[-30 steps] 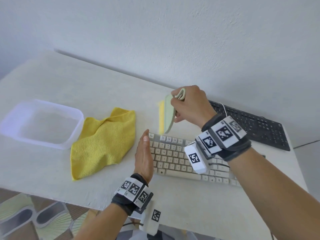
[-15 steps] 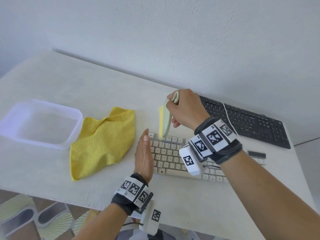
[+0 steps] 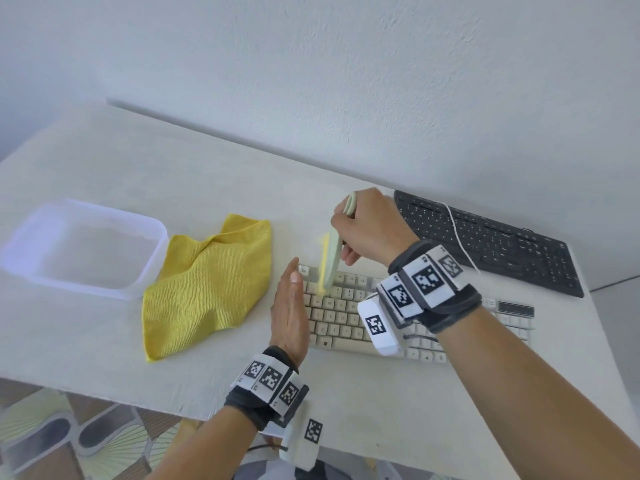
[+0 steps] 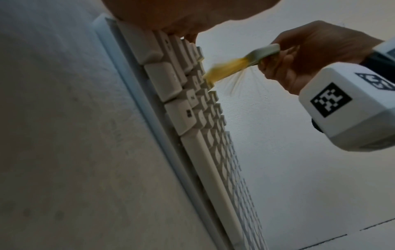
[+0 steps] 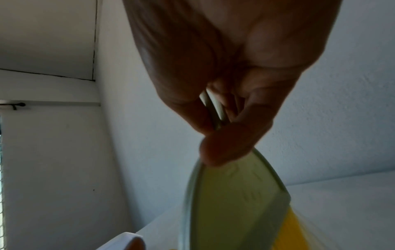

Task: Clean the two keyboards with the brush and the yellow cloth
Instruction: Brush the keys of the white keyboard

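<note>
My right hand [image 3: 363, 226] grips the pale green brush [image 3: 333, 255] by its handle. Its yellow bristles [image 4: 224, 71] touch the top left keys of the white keyboard [image 3: 346, 320]. The brush [image 5: 235, 203] fills the lower right wrist view under my curled fingers [image 5: 224, 148]. My left hand [image 3: 289, 313] stands on edge, fingers straight, against the left end of the white keyboard [image 4: 192, 108]. The black keyboard [image 3: 491, 240] lies behind, at the right. The yellow cloth [image 3: 207, 289] lies crumpled to the left of my left hand.
A clear plastic tub [image 3: 83, 247] stands on the white table [image 3: 173, 174] left of the cloth. A thin white cable [image 3: 457, 233] runs across the black keyboard. The wall rises just behind the table; the table's front edge is near my wrists.
My right hand has come down and toward me with the brush, so the bristles now meet the top left keys. The left hand has stayed in place.
</note>
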A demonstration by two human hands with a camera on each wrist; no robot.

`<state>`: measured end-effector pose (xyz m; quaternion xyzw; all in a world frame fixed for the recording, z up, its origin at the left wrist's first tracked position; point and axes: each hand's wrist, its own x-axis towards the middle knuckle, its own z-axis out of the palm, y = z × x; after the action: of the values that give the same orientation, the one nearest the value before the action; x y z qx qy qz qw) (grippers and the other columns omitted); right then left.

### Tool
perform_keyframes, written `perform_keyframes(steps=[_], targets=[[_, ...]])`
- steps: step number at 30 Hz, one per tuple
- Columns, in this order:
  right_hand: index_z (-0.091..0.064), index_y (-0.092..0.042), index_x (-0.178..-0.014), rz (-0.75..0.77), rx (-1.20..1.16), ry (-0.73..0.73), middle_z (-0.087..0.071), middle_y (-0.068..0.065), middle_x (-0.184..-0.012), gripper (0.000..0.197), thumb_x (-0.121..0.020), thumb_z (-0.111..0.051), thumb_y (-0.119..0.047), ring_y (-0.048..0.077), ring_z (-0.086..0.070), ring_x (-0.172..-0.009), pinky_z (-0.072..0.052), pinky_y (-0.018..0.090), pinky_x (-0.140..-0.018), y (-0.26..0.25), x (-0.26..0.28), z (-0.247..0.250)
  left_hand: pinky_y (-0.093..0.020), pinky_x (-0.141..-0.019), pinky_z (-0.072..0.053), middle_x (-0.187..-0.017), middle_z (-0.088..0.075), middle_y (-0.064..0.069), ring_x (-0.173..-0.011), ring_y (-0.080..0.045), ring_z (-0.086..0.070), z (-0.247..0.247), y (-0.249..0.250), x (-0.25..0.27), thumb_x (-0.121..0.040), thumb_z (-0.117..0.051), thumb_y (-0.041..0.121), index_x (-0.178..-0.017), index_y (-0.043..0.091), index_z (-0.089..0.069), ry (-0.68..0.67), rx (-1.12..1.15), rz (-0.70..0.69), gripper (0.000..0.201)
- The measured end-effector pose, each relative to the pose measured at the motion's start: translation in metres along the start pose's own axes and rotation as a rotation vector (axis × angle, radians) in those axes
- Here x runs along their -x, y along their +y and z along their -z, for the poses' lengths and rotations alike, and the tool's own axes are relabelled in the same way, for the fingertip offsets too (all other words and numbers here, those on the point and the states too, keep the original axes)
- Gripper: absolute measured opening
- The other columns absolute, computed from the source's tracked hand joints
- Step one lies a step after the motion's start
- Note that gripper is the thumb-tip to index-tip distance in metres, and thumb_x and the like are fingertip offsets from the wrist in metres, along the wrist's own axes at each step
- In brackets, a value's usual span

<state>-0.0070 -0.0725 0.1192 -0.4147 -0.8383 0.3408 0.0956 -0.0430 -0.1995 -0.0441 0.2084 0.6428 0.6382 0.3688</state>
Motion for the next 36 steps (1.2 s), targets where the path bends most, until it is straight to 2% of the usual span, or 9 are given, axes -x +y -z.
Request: perform_keyframes(steps=[3, 7, 15, 19, 22, 24, 27, 33, 36], targets=[[-0.062, -0.006, -0.114, 0.013, 0.008, 0.110, -0.066, 0.003, -0.057, 0.025, -0.096, -0.047, -0.015, 0.014, -0.066, -0.046, -0.057, 0.022, -0.062, 0.007, -0.007, -0.018, -0.054, -0.125, -0.027, -0.160, -0.044, 0.004, -0.149, -0.016, -0.039, 0.001, -0.003, -0.001, -0.073, -0.018, 0.104, -0.137, 0.063, -0.034, -0.010, 0.014, 0.018, 0.077], [-0.056, -0.013, -0.134, 0.144, 0.015, 0.312, -0.069, 0.002, -0.070, 0.038, -0.099, -0.049, -0.025, 0.018, -0.070, -0.062, -0.057, 0.033, -0.070, 0.020, -0.003, -0.014, -0.053, -0.126, -0.025, -0.161, -0.041, 0.006, -0.151, -0.014, -0.035, 0.002, -0.003, -0.001, -0.073, -0.018, 0.104, -0.143, 0.057, -0.033, -0.016, 0.007, 0.024, 0.085], [-0.065, -0.007, -0.114, -0.103, -0.053, 0.126, -0.070, 0.011, -0.062, 0.025, -0.094, -0.051, -0.008, 0.020, -0.068, -0.050, -0.058, 0.027, -0.051, 0.041, 0.038, 0.067, -0.053, -0.127, -0.021, -0.162, -0.035, 0.012, -0.154, -0.011, -0.028, 0.001, -0.006, -0.001, -0.076, -0.018, 0.102, -0.148, 0.050, -0.030, -0.021, -0.035, -0.002, 0.089], [-0.066, -0.011, -0.113, -0.104, 0.011, 0.030, -0.069, 0.008, -0.059, 0.024, -0.096, -0.049, -0.010, 0.017, -0.068, -0.050, -0.054, 0.019, -0.051, 0.057, 0.047, 0.060, -0.053, -0.127, -0.022, -0.159, -0.036, 0.016, -0.153, -0.011, -0.029, 0.001, -0.006, 0.000, -0.076, -0.020, 0.101, -0.147, 0.051, -0.031, -0.006, -0.040, -0.010, 0.088], [-0.061, -0.012, -0.127, -0.029, 0.083, 0.189, -0.067, 0.001, -0.057, 0.031, -0.099, -0.048, -0.017, 0.004, -0.065, -0.049, -0.049, 0.007, -0.058, 0.070, 0.036, 0.034, -0.054, -0.126, -0.023, -0.161, -0.037, 0.011, -0.152, -0.013, -0.030, 0.000, -0.006, 0.000, -0.075, -0.021, 0.101, -0.150, 0.047, -0.032, -0.006, -0.042, -0.011, 0.093], [-0.058, -0.011, -0.131, 0.035, 0.064, 0.330, -0.065, -0.003, -0.057, 0.034, -0.099, -0.048, -0.018, 0.005, -0.065, -0.052, -0.047, 0.005, -0.059, 0.074, 0.032, 0.025, -0.054, -0.126, -0.024, -0.162, -0.038, 0.008, -0.152, -0.014, -0.031, 0.001, -0.008, -0.001, -0.075, -0.020, 0.102, -0.151, 0.047, -0.033, -0.008, -0.044, -0.008, 0.094], [-0.060, -0.009, -0.126, 0.026, -0.027, 0.404, -0.066, 0.002, -0.055, 0.031, -0.098, -0.049, -0.016, 0.007, -0.066, -0.051, -0.049, 0.008, -0.066, 0.076, 0.034, 0.036, -0.055, -0.126, -0.025, -0.162, -0.039, 0.007, -0.152, -0.014, -0.032, 0.001, -0.010, -0.001, -0.077, -0.020, 0.101, -0.152, 0.046, -0.032, -0.007, -0.053, -0.022, 0.094], [-0.063, -0.010, -0.119, -0.002, 0.085, 0.122, -0.066, 0.005, -0.053, 0.028, -0.096, -0.047, -0.013, 0.012, -0.065, -0.044, -0.051, 0.015, -0.053, 0.068, 0.041, 0.051, -0.053, -0.126, -0.024, -0.162, -0.038, 0.006, -0.152, -0.013, -0.031, 0.000, -0.007, 0.000, -0.075, -0.021, 0.102, -0.156, 0.036, -0.033, 0.008, -0.051, -0.033, 0.105], [-0.058, -0.009, -0.131, 0.074, 0.133, 0.252, -0.068, 0.003, -0.065, 0.034, -0.099, -0.047, -0.018, 0.014, -0.067, -0.053, -0.057, 0.028, -0.061, 0.070, 0.034, 0.031, -0.053, -0.127, -0.023, -0.159, -0.037, 0.012, -0.152, -0.011, -0.030, 0.000, -0.006, -0.001, -0.073, -0.020, 0.103, -0.155, 0.037, -0.034, 0.013, -0.053, -0.032, 0.106]])
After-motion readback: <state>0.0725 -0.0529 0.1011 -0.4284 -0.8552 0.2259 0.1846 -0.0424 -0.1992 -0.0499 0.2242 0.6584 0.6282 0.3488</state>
